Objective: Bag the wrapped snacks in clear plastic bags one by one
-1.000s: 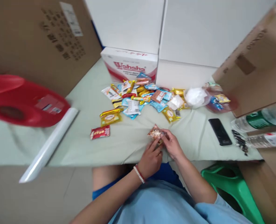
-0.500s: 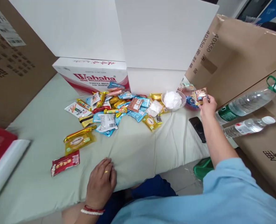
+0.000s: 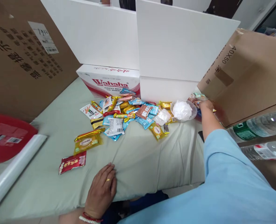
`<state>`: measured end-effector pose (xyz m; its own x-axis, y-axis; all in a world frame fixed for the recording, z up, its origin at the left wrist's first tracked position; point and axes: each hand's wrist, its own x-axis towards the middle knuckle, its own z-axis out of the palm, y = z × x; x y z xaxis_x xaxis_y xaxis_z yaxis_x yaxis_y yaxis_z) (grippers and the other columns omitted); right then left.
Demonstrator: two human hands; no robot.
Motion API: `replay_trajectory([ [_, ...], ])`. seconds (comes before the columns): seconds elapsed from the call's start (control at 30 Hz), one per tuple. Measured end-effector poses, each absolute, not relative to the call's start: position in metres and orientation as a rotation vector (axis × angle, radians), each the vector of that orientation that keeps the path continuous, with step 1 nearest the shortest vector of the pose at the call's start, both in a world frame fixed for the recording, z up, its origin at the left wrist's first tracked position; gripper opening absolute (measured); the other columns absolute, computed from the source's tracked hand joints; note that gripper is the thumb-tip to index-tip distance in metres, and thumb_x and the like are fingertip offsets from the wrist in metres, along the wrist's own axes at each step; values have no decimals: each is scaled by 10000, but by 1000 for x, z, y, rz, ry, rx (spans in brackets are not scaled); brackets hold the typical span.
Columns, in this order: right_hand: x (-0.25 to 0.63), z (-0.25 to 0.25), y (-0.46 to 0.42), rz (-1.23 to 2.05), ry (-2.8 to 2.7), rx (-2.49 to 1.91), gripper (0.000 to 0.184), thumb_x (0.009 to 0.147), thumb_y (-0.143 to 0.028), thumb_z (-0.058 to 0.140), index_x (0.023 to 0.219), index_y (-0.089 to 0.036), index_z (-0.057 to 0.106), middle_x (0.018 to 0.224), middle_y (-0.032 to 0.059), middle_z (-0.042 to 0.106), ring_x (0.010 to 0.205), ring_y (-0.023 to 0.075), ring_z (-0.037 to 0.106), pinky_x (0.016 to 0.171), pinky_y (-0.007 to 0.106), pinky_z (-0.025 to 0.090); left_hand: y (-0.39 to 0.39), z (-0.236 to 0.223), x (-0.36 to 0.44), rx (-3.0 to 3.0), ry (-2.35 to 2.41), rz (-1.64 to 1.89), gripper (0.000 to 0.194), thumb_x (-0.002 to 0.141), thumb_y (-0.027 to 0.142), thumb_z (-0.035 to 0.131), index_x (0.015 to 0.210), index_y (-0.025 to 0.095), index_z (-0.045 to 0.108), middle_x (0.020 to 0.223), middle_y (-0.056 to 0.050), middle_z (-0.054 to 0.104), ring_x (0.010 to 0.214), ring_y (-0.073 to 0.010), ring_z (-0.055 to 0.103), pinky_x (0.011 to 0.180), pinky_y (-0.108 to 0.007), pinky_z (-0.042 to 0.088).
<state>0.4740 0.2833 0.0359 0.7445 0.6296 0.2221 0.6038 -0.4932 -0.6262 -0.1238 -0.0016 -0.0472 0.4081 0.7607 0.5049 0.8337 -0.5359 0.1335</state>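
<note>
My left hand (image 3: 102, 188) lies flat on the pale green cloth (image 3: 138, 158) near its front edge, fingers stretched out and holding nothing. At the back right, my right hand (image 3: 206, 106) reaches over colourful snack packets (image 3: 197, 97) beside the cardboard; its fingers are hidden, so I cannot tell what they grip. Just left of it stands a clear bowl (image 3: 194, 112) with a crumpled white plastic bag (image 3: 181, 109) in it. A heap of wrapped snacks (image 3: 128, 113) spreads across the middle. Nearer to my left hand are a yellow packet (image 3: 88, 141) and a red packet (image 3: 72, 163).
A white Wahaba-printed carton (image 3: 111, 82) and white panels (image 3: 172, 43) stand behind the heap. Brown cardboard (image 3: 23, 56) walls the left side. Two water bottles (image 3: 261, 127) lie at the right. A white roll (image 3: 16, 174) and a red object (image 3: 9, 137) are at the left.
My right hand has moved forward and down over the packets at the back right; the snack packet it held is no longer clearly visible. The view has shifted. My left hand stays in place.
</note>
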Motion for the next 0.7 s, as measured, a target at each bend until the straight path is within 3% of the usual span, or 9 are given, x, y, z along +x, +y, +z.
replay_trajectory([
  [0.1,473,23,279,2,-758,-2426,233,940,-241,648,1040,-50,737,1231,332,612,1339,429,416,1059,694,320,-2,-47,-124,-2508,-1437,-784,222,889,89,566,1070,213,598,1140,-116,724,1133,-287,697,963,-464,583],
  [0.2,469,14,270,-87,-741,-2537,280,957,-237,581,1124,-69,730,1391,302,525,1387,407,340,1119,672,254,-2,-47,-124,-2503,-1432,-777,207,898,96,561,1070,201,605,1147,-121,725,1144,-284,693,966,-450,571],
  [0.4,454,23,260,-236,-742,-2557,338,966,-312,528,1186,-122,701,1374,246,524,1291,387,443,1044,590,393,-3,-48,-123,-2499,-1422,-760,169,917,75,575,1061,158,605,1161,-145,715,1151,-299,677,972,-451,551],
  [0.6,390,71,216,-491,-1029,-1916,263,982,-210,431,1091,-158,664,1163,167,643,1093,276,590,959,425,460,-6,-50,-121,-2500,-1460,-776,197,915,62,581,1086,160,598,1172,-139,707,1170,-298,665,984,-450,546],
  [0.7,325,76,172,-416,-1494,-1578,283,1036,-298,415,1150,-174,643,1079,115,681,974,237,637,890,370,482,-6,-50,-120,-2497,-1473,-786,204,911,59,580,1084,165,597,1168,-132,708,1182,-297,659,987,-448,544],
])
